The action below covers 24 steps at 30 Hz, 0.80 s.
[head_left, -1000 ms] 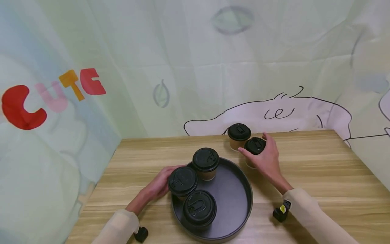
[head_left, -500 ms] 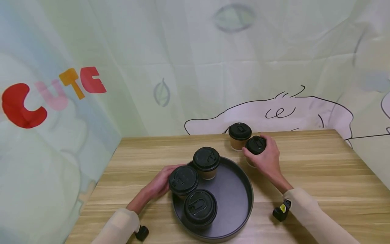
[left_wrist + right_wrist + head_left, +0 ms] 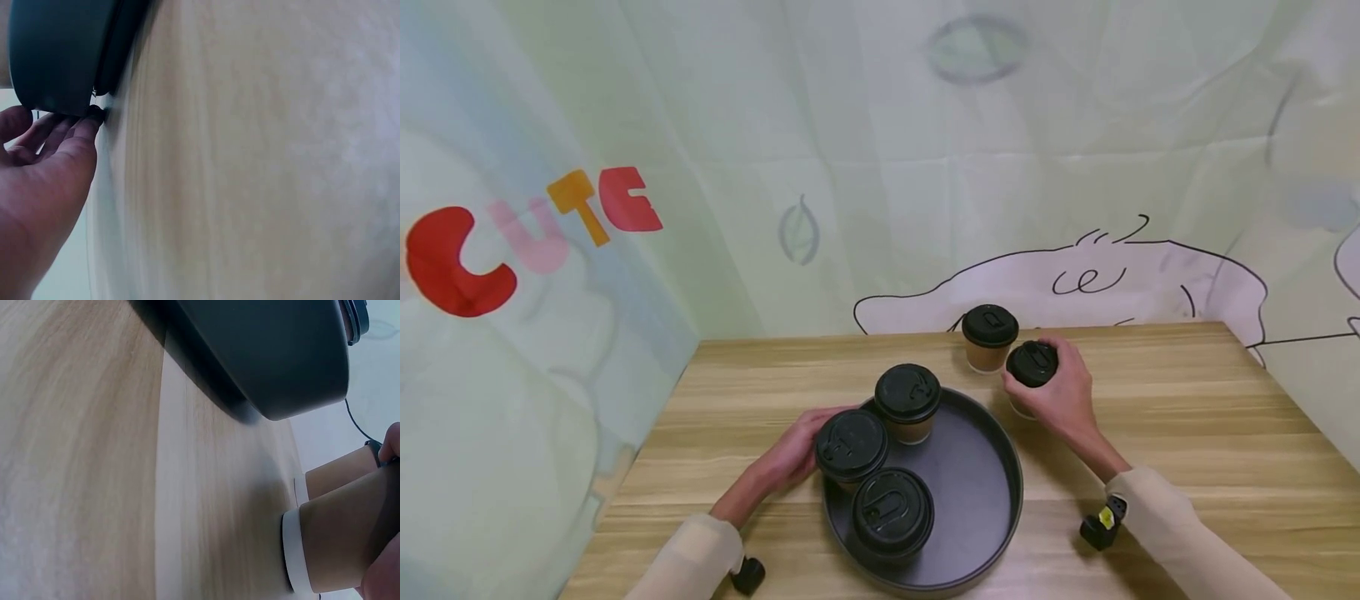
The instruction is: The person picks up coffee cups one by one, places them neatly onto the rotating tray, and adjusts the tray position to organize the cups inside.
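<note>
In the head view my right hand [image 3: 1060,387] grips a paper coffee cup [image 3: 347,531] by its sides, thumb to the left and fingers to the right of its black lid [image 3: 1032,363]. In the right wrist view the cup's white base is at or very near the table. My left hand [image 3: 797,446] rests against the left outer wall of a round dark tray [image 3: 977,500]. Its fingertips touch the tray's side in the left wrist view; the cups partly hide them from above. Three lidded cups stand in the tray: a back one [image 3: 907,392], a left one [image 3: 851,444] and a front one [image 3: 892,512].
Another lidded coffee cup [image 3: 989,333] stands at the table's back edge, just left of the gripped one. The wooden table [image 3: 1187,417] reaches back to a printed cloth wall [image 3: 880,167]. Bare tray floor shows right of the cups.
My right thumb and fingers have closed in around the cup. That cup has shifted slightly right, away from its neighbour. My left hand, the tray and its cups look unmoved.
</note>
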Each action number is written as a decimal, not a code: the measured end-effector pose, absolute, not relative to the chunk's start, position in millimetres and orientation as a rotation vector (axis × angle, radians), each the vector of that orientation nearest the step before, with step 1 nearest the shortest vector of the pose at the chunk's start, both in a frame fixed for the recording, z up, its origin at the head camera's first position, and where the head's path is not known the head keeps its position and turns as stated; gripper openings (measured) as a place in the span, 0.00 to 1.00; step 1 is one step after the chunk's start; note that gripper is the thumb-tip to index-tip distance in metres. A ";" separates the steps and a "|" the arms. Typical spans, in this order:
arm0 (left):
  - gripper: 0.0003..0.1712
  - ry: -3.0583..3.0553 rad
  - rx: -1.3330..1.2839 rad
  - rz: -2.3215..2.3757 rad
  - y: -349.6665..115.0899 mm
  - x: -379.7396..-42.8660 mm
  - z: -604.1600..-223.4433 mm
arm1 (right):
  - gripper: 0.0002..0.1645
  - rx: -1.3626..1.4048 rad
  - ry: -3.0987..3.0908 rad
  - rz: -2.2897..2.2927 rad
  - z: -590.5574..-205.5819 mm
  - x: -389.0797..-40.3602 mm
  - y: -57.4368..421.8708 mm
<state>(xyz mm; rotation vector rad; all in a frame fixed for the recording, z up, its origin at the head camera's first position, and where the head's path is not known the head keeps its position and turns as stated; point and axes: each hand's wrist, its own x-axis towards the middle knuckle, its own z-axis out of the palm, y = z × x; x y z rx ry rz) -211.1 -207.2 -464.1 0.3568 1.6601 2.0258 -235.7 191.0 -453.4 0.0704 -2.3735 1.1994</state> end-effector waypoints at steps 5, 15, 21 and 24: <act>0.28 1.647 0.357 2.031 -207.8 -210.7 -464.3 | 0.42 0.093 -2.339 1.194 -450.9 -232.8 193.5; 0.29 1.644 0.376 2.030 -207.8 -209.6 -464.4 | 0.42 0.145 -2.305 1.174 -436.2 -222.6 195.8; 0.28 1.645 0.383 2.035 -207.1 -209.4 -464.7 | 0.41 0.213 -2.284 1.194 -421.5 -210.9 190.6; 0.29 1.645 0.383 2.035 -207.3 -210.0 -464.6 | 0.42 0.274 -2.268 1.214 -412.9 -203.5 185.3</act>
